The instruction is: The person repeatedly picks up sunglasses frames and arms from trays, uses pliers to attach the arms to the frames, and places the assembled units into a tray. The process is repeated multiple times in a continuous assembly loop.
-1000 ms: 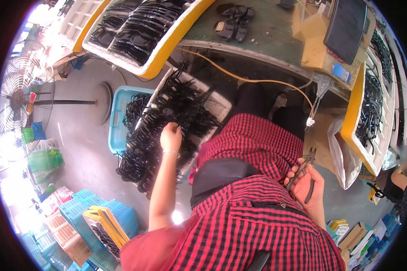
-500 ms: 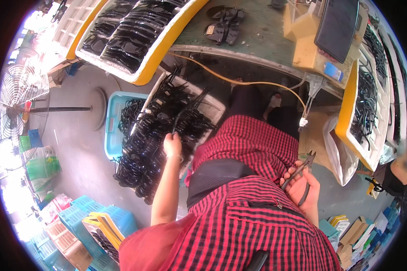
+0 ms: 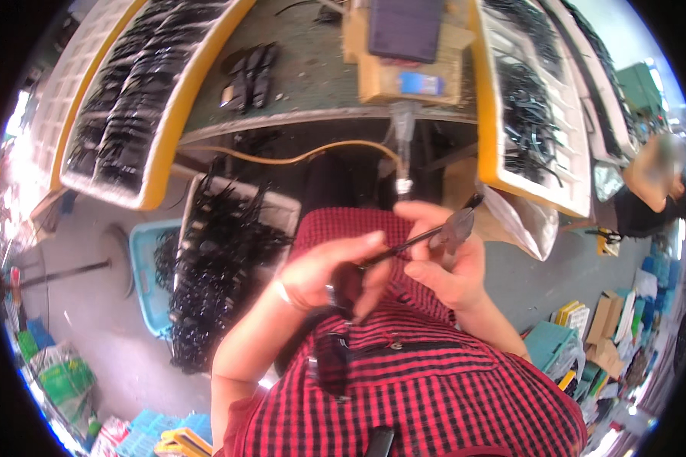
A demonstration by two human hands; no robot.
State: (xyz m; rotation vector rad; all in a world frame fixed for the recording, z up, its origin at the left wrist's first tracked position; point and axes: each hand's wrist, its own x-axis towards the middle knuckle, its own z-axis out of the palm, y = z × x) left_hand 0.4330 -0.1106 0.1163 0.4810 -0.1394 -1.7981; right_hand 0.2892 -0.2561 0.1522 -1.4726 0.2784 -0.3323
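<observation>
My left hand (image 3: 328, 270), raised in front of my body, is shut on a pair of dark sunglasses (image 3: 348, 286). One lens shows by the fingers and the other hangs lower against my checked top. A thin black temple arm reaches from the frame across to my right hand (image 3: 457, 266). The right fingers are curled, and a blurred grey shape (image 3: 456, 230) sits among them by the end of the temple. A dark tip (image 3: 476, 200) pokes out above them, apparently the diagonal cutters, mostly hidden and smeared by motion.
A white box (image 3: 270, 206) piled with black glasses (image 3: 221, 266) stands left of my legs, beside a light blue basket (image 3: 146, 282). Yellow-edged trays (image 3: 156, 164) hold more eyewear on both sides. Ahead is a worktable (image 3: 305, 76) with a tan machine (image 3: 370, 76). Another person (image 3: 648, 190) is far right.
My left hand has come up from the box of glasses with a pair of sunglasses. My right hand has moved left and up toward it. The view has swung right.
</observation>
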